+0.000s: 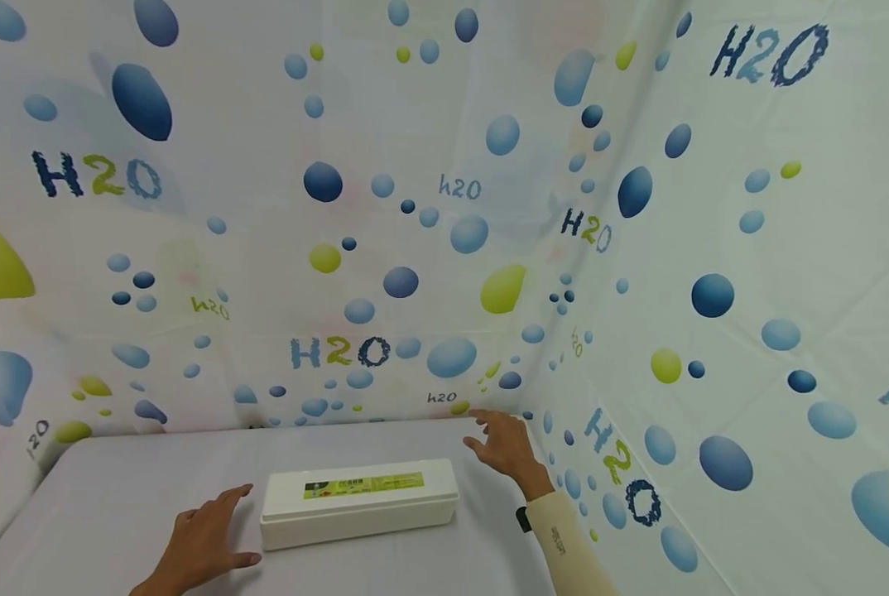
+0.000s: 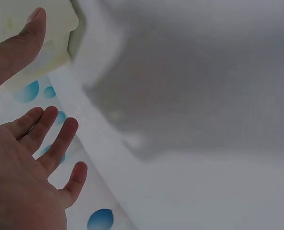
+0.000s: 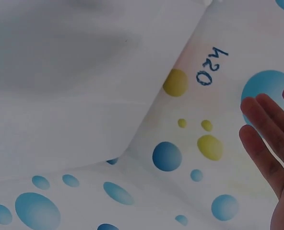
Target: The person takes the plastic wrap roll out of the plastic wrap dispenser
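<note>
A long white box (image 1: 358,505) with a lid and a yellow-green label (image 1: 364,485) lies on the white-covered table. Just off its left end is my left hand (image 1: 204,542), thumb and fingers spread apart, holding nothing. In the left wrist view the left hand (image 2: 31,158) shows its palm, and a corner of the pale box (image 2: 55,28) appears behind the thumb. My right hand (image 1: 506,443) hovers beyond the box's right end, near the table's back right corner, with loose fingers and nothing in them. The right wrist view catches only part of the right hand (image 3: 271,143).
Fabric walls (image 1: 415,132) printed with blue and green drops and "H2O" lettering rise behind the table (image 1: 154,463) and along its right side. The right forearm wears a cream sleeve (image 1: 564,538), with a small dark item (image 1: 523,519) at the wrist.
</note>
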A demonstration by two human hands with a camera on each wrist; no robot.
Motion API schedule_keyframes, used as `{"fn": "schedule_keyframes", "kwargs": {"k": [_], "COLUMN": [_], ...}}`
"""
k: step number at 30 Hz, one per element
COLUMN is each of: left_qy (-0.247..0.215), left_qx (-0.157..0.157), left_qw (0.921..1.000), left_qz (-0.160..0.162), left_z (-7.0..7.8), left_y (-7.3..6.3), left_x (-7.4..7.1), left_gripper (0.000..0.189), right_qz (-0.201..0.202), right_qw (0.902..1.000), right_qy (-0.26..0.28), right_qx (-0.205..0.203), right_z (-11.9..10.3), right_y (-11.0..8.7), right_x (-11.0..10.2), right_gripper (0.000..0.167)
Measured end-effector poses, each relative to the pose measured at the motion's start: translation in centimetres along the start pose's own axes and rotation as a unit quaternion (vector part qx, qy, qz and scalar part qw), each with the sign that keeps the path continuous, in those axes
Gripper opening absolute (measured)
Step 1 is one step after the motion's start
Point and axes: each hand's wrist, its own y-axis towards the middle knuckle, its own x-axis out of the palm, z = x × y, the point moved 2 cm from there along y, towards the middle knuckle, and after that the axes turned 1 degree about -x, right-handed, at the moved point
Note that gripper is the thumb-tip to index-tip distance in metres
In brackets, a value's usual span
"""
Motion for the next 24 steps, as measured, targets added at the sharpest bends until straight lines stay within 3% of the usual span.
{"fn": "schedule_keyframes", "kwargs": {"k": [7, 16, 24], "left_qy": [-0.04, -0.079, -0.092], "left_qx": [-0.015, -0.045, -0.053], "left_qw": [0.9991, 0.9958, 0.9943], "left_qz": [-0.006, -0.011, 0.012], "left_z": [-0.3, 0.8, 0.6], "left_y": [0.4, 1.3, 1.6], "left_x": [2.1, 3.6, 4.8], "left_gripper": [0.126, 0.128, 0.125], "right_qz": [-0.015, -0.025, -0.112], "right_qw": [0.9999, 0.9994, 0.9926], "right_qy": [-0.001, 0.022, 0.046], "right_qx": [0.006, -0.009, -0.011], "right_z": [0.0, -0.4, -0.7], "right_y": [-0.1, -0.2, -0.9], "right_x": [0.1, 0.1, 1.4], "right_gripper": [0.051, 0.052, 0.056]}}
